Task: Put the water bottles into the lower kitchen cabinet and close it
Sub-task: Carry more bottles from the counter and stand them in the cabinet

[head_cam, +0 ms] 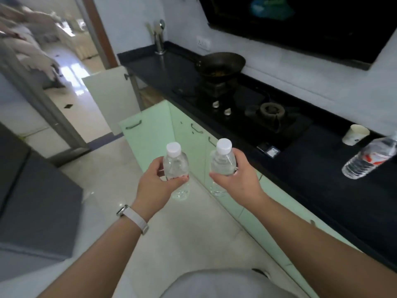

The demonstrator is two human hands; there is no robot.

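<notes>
Left grip (160, 179) and right grip (238, 177) each clasp an upright water bottle, the left bottle (176, 166) and the right bottle (222, 162), held just short of the open cabinet door (146, 136). Neither appears stowed yet. A third bottle (369, 158) sits on the desk (311, 168), well right of that door.

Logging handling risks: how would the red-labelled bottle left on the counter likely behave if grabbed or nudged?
The red-labelled bottle looks thin, ribbed plastic, so it probably flexes under a squeeze. Tall and narrow on the smooth black counter, it may tip or slide if nudged.
</notes>
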